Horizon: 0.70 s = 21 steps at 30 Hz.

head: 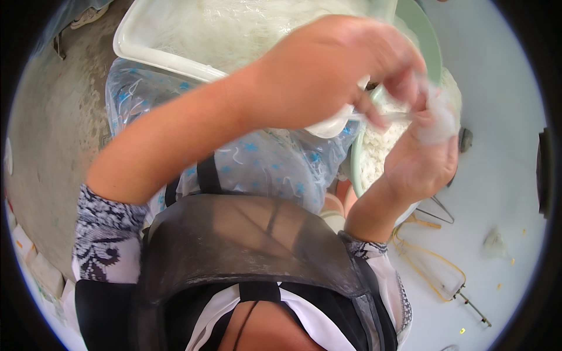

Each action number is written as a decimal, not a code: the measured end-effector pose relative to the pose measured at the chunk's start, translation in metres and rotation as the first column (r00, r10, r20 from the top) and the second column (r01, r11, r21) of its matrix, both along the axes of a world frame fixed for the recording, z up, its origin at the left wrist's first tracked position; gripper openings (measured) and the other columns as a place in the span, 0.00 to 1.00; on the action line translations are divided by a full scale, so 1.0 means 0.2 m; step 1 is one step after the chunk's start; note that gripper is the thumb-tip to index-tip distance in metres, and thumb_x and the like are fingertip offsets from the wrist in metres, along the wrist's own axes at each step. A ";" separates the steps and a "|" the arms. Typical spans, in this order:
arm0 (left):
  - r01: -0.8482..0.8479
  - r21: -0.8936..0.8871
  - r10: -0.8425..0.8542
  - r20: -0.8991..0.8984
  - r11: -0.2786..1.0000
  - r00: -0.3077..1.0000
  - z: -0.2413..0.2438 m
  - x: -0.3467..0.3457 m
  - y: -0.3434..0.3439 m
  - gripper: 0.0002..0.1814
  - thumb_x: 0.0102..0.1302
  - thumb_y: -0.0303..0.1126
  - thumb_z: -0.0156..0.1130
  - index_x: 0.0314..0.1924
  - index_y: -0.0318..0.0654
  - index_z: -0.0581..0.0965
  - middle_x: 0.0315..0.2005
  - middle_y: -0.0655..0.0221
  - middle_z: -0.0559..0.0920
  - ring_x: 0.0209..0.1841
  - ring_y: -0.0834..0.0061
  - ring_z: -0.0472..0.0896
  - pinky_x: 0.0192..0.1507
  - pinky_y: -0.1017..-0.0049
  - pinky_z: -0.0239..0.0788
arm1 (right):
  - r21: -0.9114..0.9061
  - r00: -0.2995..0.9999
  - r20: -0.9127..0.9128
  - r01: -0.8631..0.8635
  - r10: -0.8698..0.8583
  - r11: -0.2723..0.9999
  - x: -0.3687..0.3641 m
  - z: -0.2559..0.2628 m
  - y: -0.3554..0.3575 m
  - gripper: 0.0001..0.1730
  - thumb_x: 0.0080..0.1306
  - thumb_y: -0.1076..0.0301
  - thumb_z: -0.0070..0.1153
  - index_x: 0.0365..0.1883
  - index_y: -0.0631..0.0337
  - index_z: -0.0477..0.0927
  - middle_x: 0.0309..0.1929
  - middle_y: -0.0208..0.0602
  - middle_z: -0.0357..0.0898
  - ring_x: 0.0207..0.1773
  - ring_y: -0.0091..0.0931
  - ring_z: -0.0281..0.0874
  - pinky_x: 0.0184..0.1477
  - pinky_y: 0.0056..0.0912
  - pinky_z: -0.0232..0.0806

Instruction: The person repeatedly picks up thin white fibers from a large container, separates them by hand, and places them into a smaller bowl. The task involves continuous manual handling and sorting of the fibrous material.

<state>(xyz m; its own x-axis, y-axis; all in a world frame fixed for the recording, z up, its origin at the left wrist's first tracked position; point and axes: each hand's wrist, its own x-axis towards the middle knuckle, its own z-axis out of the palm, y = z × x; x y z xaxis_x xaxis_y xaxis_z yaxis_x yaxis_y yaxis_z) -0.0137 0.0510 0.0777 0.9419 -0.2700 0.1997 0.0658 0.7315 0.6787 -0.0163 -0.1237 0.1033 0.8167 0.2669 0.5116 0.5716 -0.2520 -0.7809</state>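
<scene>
My left hand [347, 66] reaches across from the left, above a white tray, its fingers blurred by motion. Its fingertips meet my right hand [423, 164], which grips a small translucent white bundle [439, 118], apparently of fine thread or film. A pale strand [397, 116] runs from the bundle toward my left fingers; blur hides whether they pinch it. Below the hands, a light green basin [358, 171] holds white, crumpled-looking material [380, 145]. Fine translucent strands [210, 30] fill the white plastic tray [162, 59] ahead of me.
Clear plastic sheeting with blue flowers [250, 147] covers my lap. A yellow-wrapped wire frame [432, 252] with a metal rod rests on the pale table [496, 175] at right, beside a small translucent clump [494, 241]. White boxes [46, 274] stand at lower left on the floor.
</scene>
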 end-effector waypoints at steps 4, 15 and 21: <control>-0.328 0.180 0.264 0.308 0.927 0.914 0.01 -0.02 -0.24 0.14 0.65 0.39 0.51 0.37 0.34 0.78 0.27 0.59 0.80 0.32 0.68 0.78 0.31 0.68 0.70 | 0.537 0.987 -0.151 0.029 0.062 0.843 0.04 0.05 0.07 0.23 0.62 0.65 0.38 0.43 0.80 0.73 0.57 0.61 0.66 0.63 0.38 0.61 0.63 0.33 0.52; 0.345 0.612 -0.538 0.158 0.711 0.828 -0.02 0.18 0.00 0.17 0.67 0.43 0.49 0.30 0.36 0.75 0.15 0.77 0.67 0.18 0.85 0.65 0.23 0.77 0.59 | 0.689 0.858 -0.114 -0.295 0.501 0.662 0.06 0.05 -0.02 0.20 0.72 0.58 0.29 0.37 0.59 0.73 0.54 0.49 0.71 0.59 0.48 0.63 0.57 0.51 0.57; 0.141 0.670 -0.407 0.259 0.729 0.876 -0.11 0.05 -0.08 0.14 0.63 0.37 0.46 0.23 0.37 0.65 0.12 0.67 0.63 0.16 0.75 0.64 0.21 0.68 0.56 | 0.865 0.754 -0.310 -0.030 0.580 0.501 0.06 0.04 -0.06 0.21 0.75 0.55 0.24 0.36 0.50 0.72 0.27 0.29 0.67 0.23 0.23 0.54 0.24 0.24 0.52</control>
